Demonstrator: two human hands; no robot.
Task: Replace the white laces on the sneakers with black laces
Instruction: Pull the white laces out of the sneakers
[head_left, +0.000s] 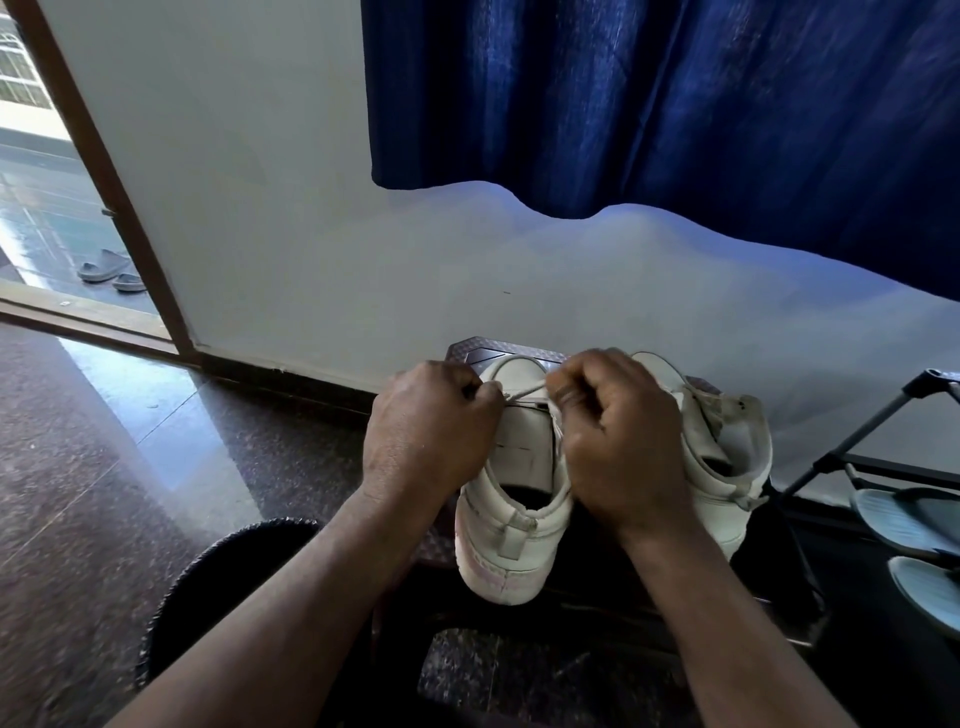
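Note:
Two white sneakers stand side by side on a dark patterned stool, toes toward the wall. The left sneaker has its heel toward me. Its white lace stretches across the tongue near the toe. My left hand is closed on one end of that lace. My right hand pinches the other end and covers the shoe's right side. The right sneaker stands partly hidden behind my right hand. No black laces are in view.
A white wall rises just behind the stool, with a blue curtain hanging above. A black shoe rack with pale sandals stands at right. An open doorway at left shows grey slippers. A dark round mat lies near my left arm.

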